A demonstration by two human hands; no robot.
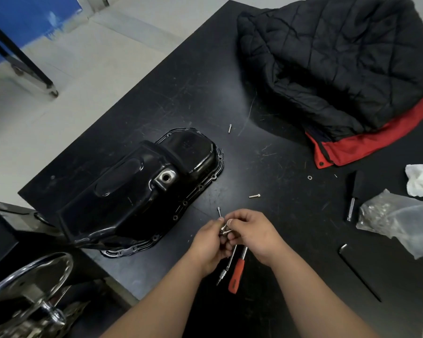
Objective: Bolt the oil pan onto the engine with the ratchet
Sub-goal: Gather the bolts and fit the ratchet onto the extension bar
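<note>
We take this for a workshop: a scratched black surface (266,142) carries an oil pan (142,191), scattered bolts (254,196) and an orange-handled tool (236,274).

Glossy black oil pan (142,191), red-handled ratchet (236,273), black quilted red-lined jacket (340,69).

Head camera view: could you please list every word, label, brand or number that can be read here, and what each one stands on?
No text is readable in this view.
On the oil pan: a faint raised mark near its far end, too blurred to read.
On the red-handled tool and the bolts: no lettering shows.
</note>
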